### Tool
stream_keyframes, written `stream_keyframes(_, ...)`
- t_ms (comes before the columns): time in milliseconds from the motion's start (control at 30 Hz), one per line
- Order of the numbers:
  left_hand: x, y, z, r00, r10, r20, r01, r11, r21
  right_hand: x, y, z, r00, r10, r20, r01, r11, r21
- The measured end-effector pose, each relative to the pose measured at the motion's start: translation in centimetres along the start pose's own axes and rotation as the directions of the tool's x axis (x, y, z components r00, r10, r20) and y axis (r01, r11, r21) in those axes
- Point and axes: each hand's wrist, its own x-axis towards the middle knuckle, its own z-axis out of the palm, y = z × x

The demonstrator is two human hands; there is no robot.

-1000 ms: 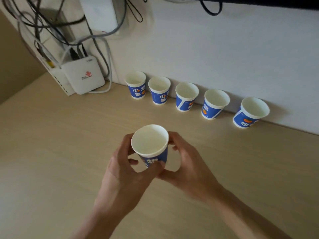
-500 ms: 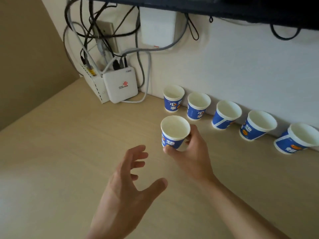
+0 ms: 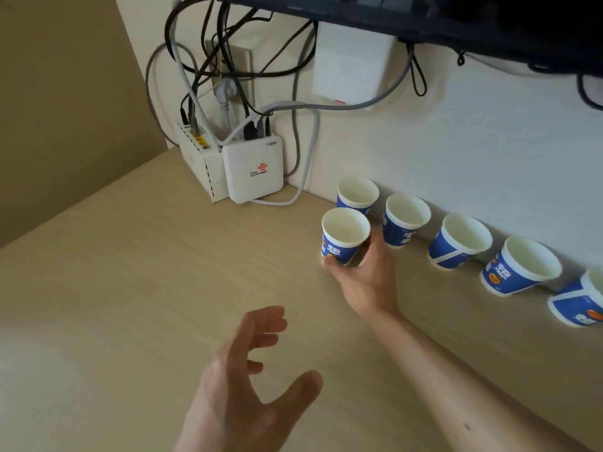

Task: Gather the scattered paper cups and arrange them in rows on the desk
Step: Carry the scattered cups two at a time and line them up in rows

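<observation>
- Starting a second row, seemingly; right hand (image 3: 365,278) grips a paper cup (image 3: 342,239) at seven o'clock of the back row's end cup (image 3: 357,194)
- left hand (image 3: 248,386) hovers spread, empty; next likely: set it upright, aligned

The right grip (image 3: 365,272) reaches toward the far edge of the surface (image 3: 130,288) on an outstretched bare forearm (image 3: 456,380), thumb and fingers curled round the base of a paper cup (image 3: 344,234). The left grip (image 3: 248,386) hovers nearer the near edge, fingers loosely spread, holding nothing.

Soft dim light, wide-angle edge distortion
</observation>
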Motion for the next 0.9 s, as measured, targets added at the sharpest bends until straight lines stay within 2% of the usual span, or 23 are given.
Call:
stream_keyframes(467, 0.7, 0.3, -0.6, 1.000, 0.006, 0.026, -0.007, 0.999, 0.040, 1.3, 0.0, 1.3, 0.997, 0.019, -0.071, -0.024, 0.998, -0.066)
stream_keyframes(667, 0.5, 0.2, -0.8, 0.999, 0.005, 0.034, -0.007, 0.999, 0.053, 1.2, -0.1, 1.1, 0.998, 0.019, -0.060, -0.022, 0.999, -0.046)
stream_keyframes(833, -0.2, 0.6, -0.7, 1.000, -0.004, 0.017, 0.003, 0.998, 0.060, -1.7, -0.4, -0.7, 0.997, 0.019, -0.075, -0.024, 0.997, -0.069)
stream_keyframes(900, -0.6, 1.5, -0.9, 0.999, -0.030, 0.029, 0.028, 0.998, 0.063, -4.0, -1.2, -2.6, 0.993, 0.079, -0.093, -0.085, 0.994, -0.062)
